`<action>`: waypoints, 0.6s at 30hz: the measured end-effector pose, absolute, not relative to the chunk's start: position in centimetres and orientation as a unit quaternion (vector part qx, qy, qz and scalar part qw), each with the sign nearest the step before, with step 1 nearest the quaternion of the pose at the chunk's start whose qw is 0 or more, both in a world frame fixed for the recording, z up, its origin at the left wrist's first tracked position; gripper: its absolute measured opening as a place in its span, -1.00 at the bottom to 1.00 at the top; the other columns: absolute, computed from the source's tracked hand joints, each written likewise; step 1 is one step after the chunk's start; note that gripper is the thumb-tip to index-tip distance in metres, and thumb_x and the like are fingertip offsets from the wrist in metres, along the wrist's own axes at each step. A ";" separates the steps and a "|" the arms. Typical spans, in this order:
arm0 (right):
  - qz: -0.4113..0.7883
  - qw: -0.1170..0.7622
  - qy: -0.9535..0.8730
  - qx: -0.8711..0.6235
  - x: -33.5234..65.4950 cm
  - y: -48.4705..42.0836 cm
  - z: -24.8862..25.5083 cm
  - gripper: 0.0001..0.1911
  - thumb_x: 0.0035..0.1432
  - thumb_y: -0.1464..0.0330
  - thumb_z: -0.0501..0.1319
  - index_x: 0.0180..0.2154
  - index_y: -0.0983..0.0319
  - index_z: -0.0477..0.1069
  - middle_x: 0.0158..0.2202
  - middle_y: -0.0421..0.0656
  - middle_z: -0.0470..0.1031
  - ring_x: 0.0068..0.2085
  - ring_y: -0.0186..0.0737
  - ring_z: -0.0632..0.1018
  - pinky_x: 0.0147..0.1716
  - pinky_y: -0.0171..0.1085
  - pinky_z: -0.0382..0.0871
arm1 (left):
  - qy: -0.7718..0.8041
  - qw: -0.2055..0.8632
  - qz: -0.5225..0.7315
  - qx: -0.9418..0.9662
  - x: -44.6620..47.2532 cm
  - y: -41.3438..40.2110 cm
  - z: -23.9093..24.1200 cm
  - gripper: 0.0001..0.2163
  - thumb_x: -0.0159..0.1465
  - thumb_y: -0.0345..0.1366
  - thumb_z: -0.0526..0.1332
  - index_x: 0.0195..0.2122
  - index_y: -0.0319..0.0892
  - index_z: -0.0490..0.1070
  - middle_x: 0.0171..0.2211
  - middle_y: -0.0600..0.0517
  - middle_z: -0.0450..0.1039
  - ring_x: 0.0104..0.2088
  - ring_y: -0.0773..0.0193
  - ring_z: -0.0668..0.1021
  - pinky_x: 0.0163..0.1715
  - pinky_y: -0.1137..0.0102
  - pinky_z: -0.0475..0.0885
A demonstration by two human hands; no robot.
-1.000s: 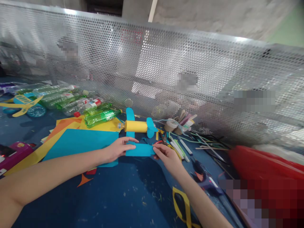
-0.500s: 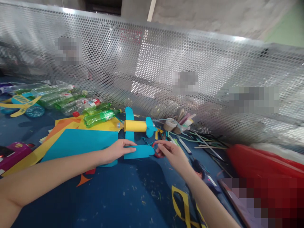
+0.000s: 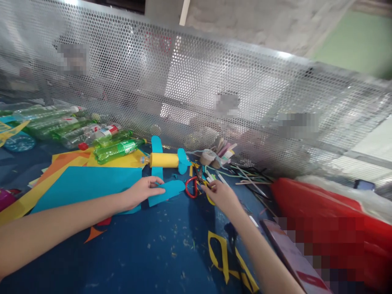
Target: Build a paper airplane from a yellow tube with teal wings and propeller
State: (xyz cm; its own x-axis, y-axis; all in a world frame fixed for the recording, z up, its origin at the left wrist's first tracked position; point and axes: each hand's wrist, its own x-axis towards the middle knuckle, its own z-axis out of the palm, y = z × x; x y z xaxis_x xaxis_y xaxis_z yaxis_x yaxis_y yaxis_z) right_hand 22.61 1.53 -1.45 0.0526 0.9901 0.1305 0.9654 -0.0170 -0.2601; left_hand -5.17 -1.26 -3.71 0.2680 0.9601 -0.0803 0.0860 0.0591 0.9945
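Between the thumb and fingers of my left hand [image 3: 142,192] is a blue paper piece [image 3: 171,191] with a rounded far end, held just above the table. My right hand [image 3: 223,197] hovers beside the red-handled scissors [image 3: 186,188], its fingers loosely bent and apart with nothing visible in them. A yellow loop [image 3: 210,199] shows just below those fingers, partly hidden. Behind the paper piece lies a small bottle wrapped in yellow paper [image 3: 163,160], with blue paper wings and tail like a plane.
Plastic bottles [image 3: 119,151] lie at the back left by a perforated metal screen [image 3: 183,81]. Blue sheets [image 3: 88,188] rest over yellow and orange ones. Yellow offcuts [image 3: 225,257], a phone-like slab [image 3: 290,257] and a red bag [image 3: 324,204] are on the right.
My right hand has come away from the red scissors handle, which now lies on the table. The blue paper piece has tilted up at its rounded end. The view has shifted right.
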 end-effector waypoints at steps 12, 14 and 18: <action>0.060 0.150 -0.625 -0.764 20.1 1.6 -3.3 -0.57 -0.02 0.07 0.18 -0.32 0.34 0.40 -0.27 0.24 0.50 -0.15 0.23 0.53 -0.24 -0.04 0.34 | 0.439 0.579 0.359 0.586 -4.8 -1.6 -3.3 -0.68 0.10 -0.22 0.29 -0.14 -0.22 0.41 -0.24 -0.11 0.55 -0.22 0.10 0.58 -0.16 0.24 0.40; 0.097 0.161 -0.624 -0.759 20.8 1.8 -2.9 -0.65 -0.04 0.07 0.18 -0.48 0.25 0.40 -0.41 0.13 0.52 -0.24 0.19 0.55 -0.30 -0.05 0.36 | 0.428 0.582 0.355 0.593 -4.8 -1.6 -3.0 -0.72 0.11 -0.22 0.27 -0.18 -0.22 0.44 -0.25 -0.11 0.56 -0.23 0.10 0.58 -0.19 0.26 0.41; 0.201 0.206 -0.619 -0.731 22.7 2.1 -1.8 -0.57 0.04 0.04 0.08 -0.68 0.16 0.29 -0.65 -0.06 0.42 -0.46 -0.01 0.54 -0.45 -0.13 0.38 | 0.416 0.611 0.345 0.578 -4.5 -1.5 -2.6 -0.80 0.13 -0.22 0.25 -0.25 -0.20 0.43 -0.37 -0.08 0.57 -0.33 0.12 0.60 -0.30 0.28 0.43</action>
